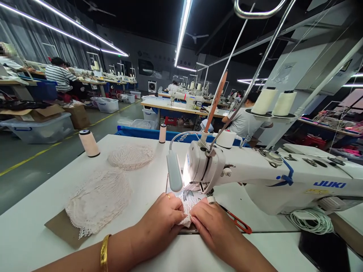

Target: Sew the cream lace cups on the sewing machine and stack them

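Under the needle area of a white sewing machine (238, 170) lies a piece of white lace (187, 207). My left hand (163, 217) pinches its left side, fingers curled inward. On the opposite side my right hand (214, 221) grips the lace with thumb and fingers together. The presser foot is partly hidden behind the lace and a lit lamp (174, 170). Orange-handled snips (241, 223) lie just right of my right hand. Left on the table, a pile of lace pieces (99, 200) rests partly on brown card (64, 228), with another lace pile (131, 155) behind it.
Thread cones stand at the table's back: a peach cone (89, 143) and a smaller pink spool (162, 133). A coiled cable (312, 220) and a black object (324, 247) lie at right. A pencil (217, 99) stands on the machine. People sit at other machines beyond.
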